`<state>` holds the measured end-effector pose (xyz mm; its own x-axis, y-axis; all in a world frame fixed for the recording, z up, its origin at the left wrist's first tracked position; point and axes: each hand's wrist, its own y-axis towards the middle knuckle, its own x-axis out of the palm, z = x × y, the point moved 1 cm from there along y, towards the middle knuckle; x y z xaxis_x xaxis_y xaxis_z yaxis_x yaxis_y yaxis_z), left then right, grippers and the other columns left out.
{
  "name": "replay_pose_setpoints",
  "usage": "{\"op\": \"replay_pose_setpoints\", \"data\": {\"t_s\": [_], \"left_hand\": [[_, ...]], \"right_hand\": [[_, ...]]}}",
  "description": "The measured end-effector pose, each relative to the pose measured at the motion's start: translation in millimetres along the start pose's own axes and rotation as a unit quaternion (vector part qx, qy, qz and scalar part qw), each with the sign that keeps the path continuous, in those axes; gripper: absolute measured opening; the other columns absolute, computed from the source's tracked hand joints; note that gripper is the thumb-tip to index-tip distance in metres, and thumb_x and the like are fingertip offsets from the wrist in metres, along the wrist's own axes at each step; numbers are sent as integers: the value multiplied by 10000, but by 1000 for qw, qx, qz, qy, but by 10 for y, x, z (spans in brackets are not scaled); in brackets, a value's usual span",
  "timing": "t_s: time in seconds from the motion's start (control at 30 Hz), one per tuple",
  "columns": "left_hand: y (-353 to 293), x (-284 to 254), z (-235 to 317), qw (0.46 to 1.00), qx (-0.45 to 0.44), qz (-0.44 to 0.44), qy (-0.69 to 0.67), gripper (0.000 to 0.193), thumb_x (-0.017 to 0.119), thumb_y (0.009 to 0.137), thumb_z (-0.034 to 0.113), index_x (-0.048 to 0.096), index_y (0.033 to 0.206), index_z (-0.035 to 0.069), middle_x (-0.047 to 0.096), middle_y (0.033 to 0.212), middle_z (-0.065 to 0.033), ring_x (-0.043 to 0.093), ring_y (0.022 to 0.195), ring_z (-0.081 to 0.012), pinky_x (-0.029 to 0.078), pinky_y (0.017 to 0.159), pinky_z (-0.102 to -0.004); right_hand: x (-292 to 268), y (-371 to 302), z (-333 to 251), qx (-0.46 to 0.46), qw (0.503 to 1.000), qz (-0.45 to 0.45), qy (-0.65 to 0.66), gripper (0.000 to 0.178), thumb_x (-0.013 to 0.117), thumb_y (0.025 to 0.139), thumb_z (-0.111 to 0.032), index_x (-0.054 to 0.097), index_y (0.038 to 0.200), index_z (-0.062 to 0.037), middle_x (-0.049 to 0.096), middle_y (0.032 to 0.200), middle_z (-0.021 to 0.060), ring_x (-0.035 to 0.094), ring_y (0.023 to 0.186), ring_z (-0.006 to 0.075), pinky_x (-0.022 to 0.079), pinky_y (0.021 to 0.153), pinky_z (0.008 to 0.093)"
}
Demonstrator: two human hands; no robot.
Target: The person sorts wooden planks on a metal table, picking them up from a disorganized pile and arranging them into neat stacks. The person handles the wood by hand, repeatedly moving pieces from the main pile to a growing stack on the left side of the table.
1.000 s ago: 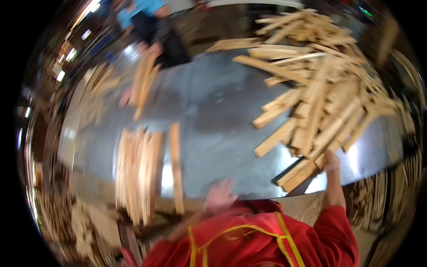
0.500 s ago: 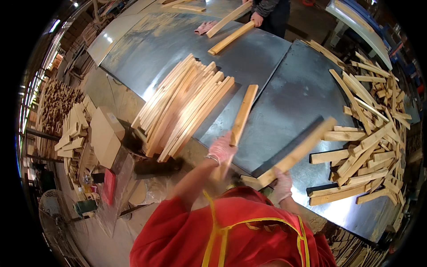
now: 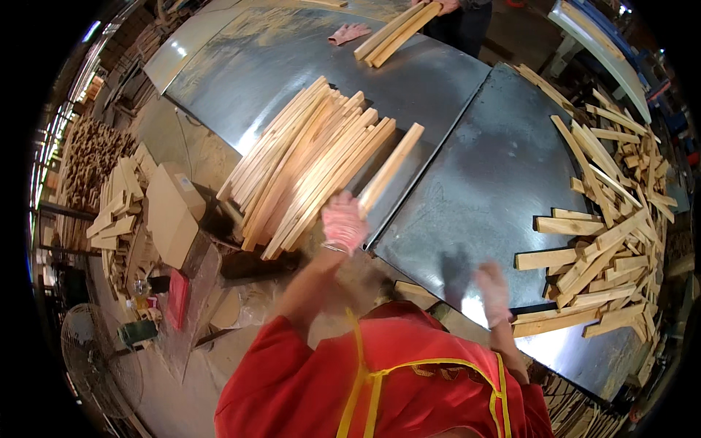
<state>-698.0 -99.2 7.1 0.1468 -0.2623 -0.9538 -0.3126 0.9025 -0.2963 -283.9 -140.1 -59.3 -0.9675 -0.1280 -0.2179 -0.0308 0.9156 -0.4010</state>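
My left hand [image 3: 345,223], in a pinkish work glove, is closed around the near end of a wooden strip [image 3: 392,166]. The strip slants away from me, just right of a stack of similar wooden strips [image 3: 310,168] laid side by side. My gloved right hand [image 3: 493,292] hovers over the near edge of the dark metal table [image 3: 504,168]. Motion smears its fingers, and no strip shows in it. Right of that hand lies a heap of loose wooden strips [image 3: 606,248].
Across the table a co-worker's hand [image 3: 447,6] holds several strips [image 3: 398,33]. A loose pink glove [image 3: 349,33] lies nearby. At left are a cardboard piece [image 3: 171,215], a red object [image 3: 177,299] and a fan [image 3: 91,350]. A seam [image 3: 438,157] crosses the tabletop.
The strip my right hand held is no longer in it. My left hand has moved left with its strip, toward the stack. The co-worker's strips are now gathered together.
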Motion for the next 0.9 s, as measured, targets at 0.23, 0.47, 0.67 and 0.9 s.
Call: {"op": "replay_pose_setpoints", "data": {"t_s": [0.23,0.47,0.67,0.9], "left_hand": [[-76,559,-844,982,-55,133,119,784,682,942,507,419,1573,122,467,1582,-138,452,1452,-321,380,1175,-539],[-807,1047,130,989,90,118,-14,706,731,882,369,521,1509,123,481,1574,-155,465,1440,-368,361,1186,-529],[-980,820,812,971,217,-21,-96,743,718,889,389,486,1549,137,466,1610,-160,452,1464,-395,349,1217,-506],[-939,355,933,938,263,-35,-224,763,715,896,451,489,1524,80,546,1529,-198,530,1395,-398,432,1154,-480]], "right_hand": [[-2655,-379,1054,249,816,507,-123,927,749,894,-553,474,1547,44,666,1375,280,689,1170,425,539,1035,485],[-2433,145,813,252,799,524,155,451,745,764,-358,645,1029,-8,649,1012,117,621,910,303,509,802,531],[-2782,295,1526,90,792,278,536,527,593,1082,-308,528,1504,-1,586,1525,148,573,1380,362,452,1174,542],[-686,114,1036,-5,872,105,478,431,773,953,-202,584,1336,-140,646,1175,60,641,1122,253,549,998,481]]}}
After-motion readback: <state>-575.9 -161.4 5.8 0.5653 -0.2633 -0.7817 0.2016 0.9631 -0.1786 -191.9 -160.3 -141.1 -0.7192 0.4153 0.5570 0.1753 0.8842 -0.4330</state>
